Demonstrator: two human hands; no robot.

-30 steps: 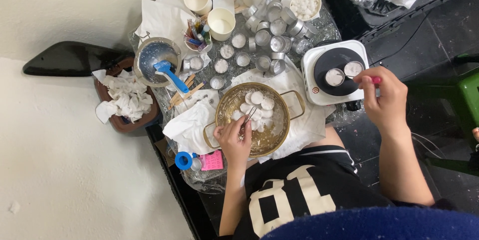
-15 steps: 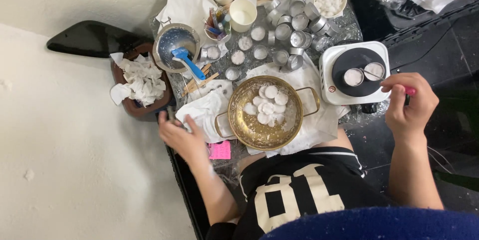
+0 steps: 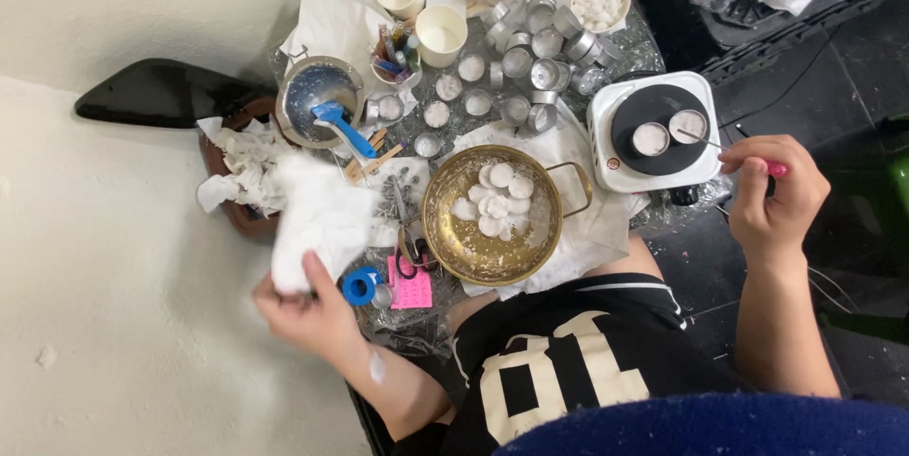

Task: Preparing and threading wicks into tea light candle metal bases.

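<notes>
White crumpled paper towel [image 3: 317, 214], pinched at its lower edge by the left hand [image 3: 308, 309], fingers closed on it; towel hangs over the left edge of the cluttered work surface, just beside the brown bowl of used tissues [image 3: 241, 177]. Right hand [image 3: 772, 196] closed around a thin metal tool with a pink handle [image 3: 748, 158], its tip reaching to the two small tins [image 3: 668, 132] sitting on the black plate of the white electric hot plate [image 3: 649, 134].

Between the hands: brass two-handled pan [image 3: 492, 219] holding several white wax discs [image 3: 492, 200], resting on white paper. Just left of the pan, scissors [image 3: 405, 229], a pink note [image 3: 410, 284] and a blue tape roll [image 3: 360, 286]. Further up, a metal bowl with a blue-handled brush [image 3: 327, 106], a cluster of empty metal tealight cups [image 3: 540, 44], some already filled white, and cream paper cups [image 3: 440, 32]. A black tablet-like slab [image 3: 156, 96] lies at the far left.
</notes>
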